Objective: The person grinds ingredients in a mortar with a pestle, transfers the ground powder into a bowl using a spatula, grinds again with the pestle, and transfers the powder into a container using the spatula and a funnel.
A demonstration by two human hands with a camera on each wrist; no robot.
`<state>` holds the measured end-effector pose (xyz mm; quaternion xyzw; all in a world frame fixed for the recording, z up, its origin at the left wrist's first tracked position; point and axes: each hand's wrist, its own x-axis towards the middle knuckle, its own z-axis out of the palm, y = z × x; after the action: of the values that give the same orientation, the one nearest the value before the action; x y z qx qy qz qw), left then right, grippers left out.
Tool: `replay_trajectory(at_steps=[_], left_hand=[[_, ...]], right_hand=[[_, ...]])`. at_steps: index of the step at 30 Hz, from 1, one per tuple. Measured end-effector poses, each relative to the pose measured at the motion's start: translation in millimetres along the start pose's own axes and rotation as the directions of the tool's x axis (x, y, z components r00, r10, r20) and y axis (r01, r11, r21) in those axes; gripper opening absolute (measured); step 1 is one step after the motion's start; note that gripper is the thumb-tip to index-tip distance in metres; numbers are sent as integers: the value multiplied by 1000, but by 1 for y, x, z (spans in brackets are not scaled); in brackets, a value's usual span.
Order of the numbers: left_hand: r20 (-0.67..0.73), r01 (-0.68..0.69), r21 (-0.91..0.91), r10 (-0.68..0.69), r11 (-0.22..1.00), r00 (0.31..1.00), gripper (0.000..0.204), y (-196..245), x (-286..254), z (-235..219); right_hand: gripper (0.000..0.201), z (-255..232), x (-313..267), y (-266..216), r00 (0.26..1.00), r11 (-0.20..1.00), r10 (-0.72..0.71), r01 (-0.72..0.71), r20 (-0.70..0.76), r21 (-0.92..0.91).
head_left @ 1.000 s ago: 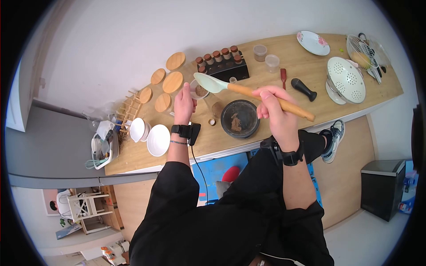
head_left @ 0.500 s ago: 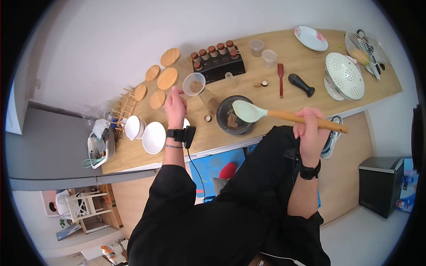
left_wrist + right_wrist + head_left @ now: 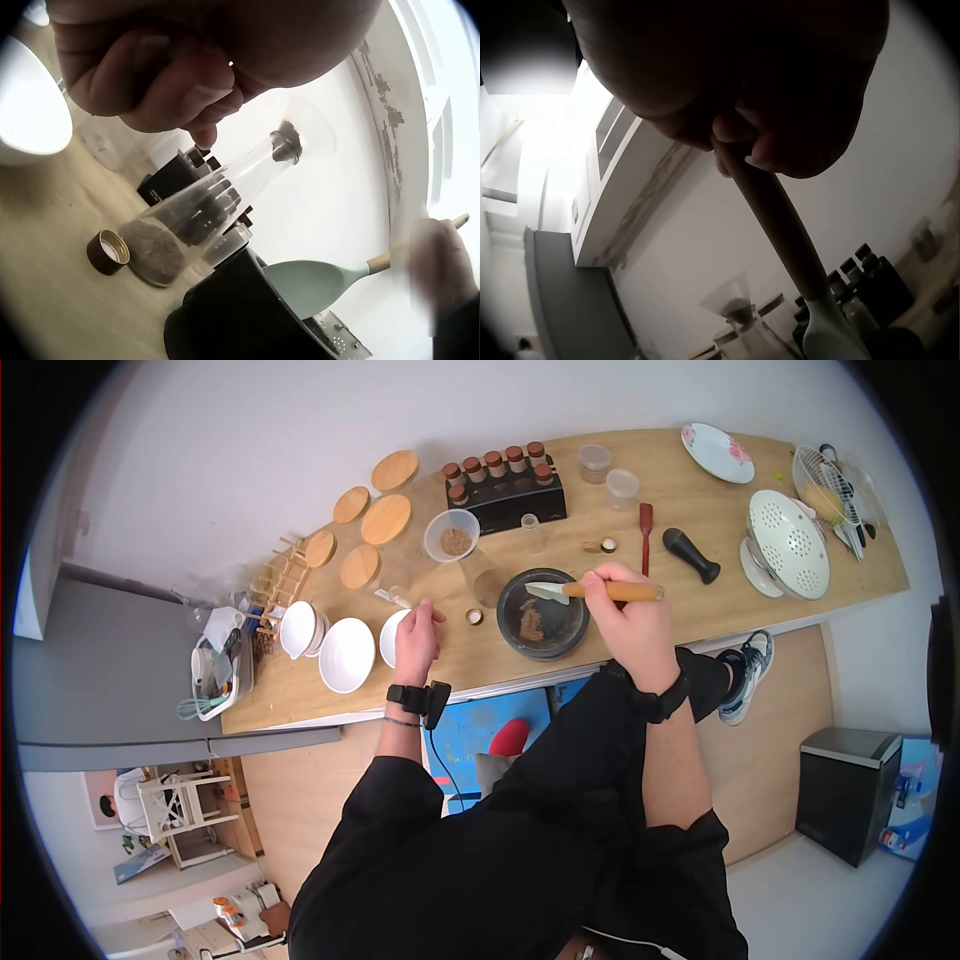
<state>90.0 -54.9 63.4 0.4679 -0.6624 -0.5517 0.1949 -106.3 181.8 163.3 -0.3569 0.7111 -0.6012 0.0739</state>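
My right hand (image 3: pixel 635 625) grips the wooden handle (image 3: pixel 628 591) of a spoon whose pale green head (image 3: pixel 546 592) is at the black mortar (image 3: pixel 512 630), above brown material (image 3: pixel 531 621). In the left wrist view the spoon head (image 3: pixel 319 285) dips past the mortar's rim. My left hand (image 3: pixel 418 644) hangs beside a white bowl, its fingers loosely curled around nothing visible. Left of the mortar stands a glass bottle (image 3: pixel 484 582) with brown powder at the bottom. A clear funnel (image 3: pixel 452 523) holding more powder sits in its neck.
A small cap (image 3: pixel 474 617) lies between my left hand and the mortar. Behind are a black rack (image 3: pixel 505 502) of small jars and wooden-lidded jars (image 3: pixel 386 520). Rightward lie a red utensil (image 3: pixel 645 540), a black pestle (image 3: pixel 692 555) and a white colander (image 3: pixel 790 545).
My left hand has moved away from the funnel, toward the table's front edge. The spoon head was beyond the mortar by the funnel, then came over the mortar; my right hand has come close to it.
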Motion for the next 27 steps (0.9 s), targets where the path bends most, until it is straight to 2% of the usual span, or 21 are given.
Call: replay_trajectory(at_steps=[5,7,8,10,11,13,14,16,20,22,26,27], left_hand=[[-24,-69,-29,69,997,997,46,11,5,-4],[-10,-67,-58,66,996,998,45,16,5,-2],[5,-67,-81,68,994,998,44,17,5,0],[25,-68,-95,71,993,997,45,17,4,2],[46,-71,-102,76,992,996,46,17,4,3],[49,-69,-105,74,992,996,46,17,2,5],[51,-66,-104,72,992,996,46,17,2,5],[53,-68,-98,74,993,996,46,17,0,2],[56,-73,-82,77,994,995,46,15,1,-8],[53,-72,-86,77,994,996,46,12,3,-12],[53,-72,-99,77,993,996,46,11,5,-18],[56,-71,-101,77,992,995,46,11,5,-19]], right_hand=[[13,0,14,11,998,1000,-3,1,55,25],[15,-3,22,15,987,1000,-18,18,157,-1],[15,-5,26,16,987,1000,-19,20,161,-7],[14,-6,32,13,946,994,87,-102,313,31],[14,-5,36,10,945,994,87,-101,315,28],[13,-6,42,4,901,994,100,-112,422,3],[13,-5,43,3,901,994,100,-111,422,1],[14,-3,46,1,892,1000,24,-21,451,-11],[15,-8,53,-13,861,998,30,2,507,-63],[15,-12,56,-26,810,984,165,-95,563,-151],[15,-6,57,-24,858,983,176,-130,482,-127],[14,-4,58,-19,884,988,129,-73,449,-139]])
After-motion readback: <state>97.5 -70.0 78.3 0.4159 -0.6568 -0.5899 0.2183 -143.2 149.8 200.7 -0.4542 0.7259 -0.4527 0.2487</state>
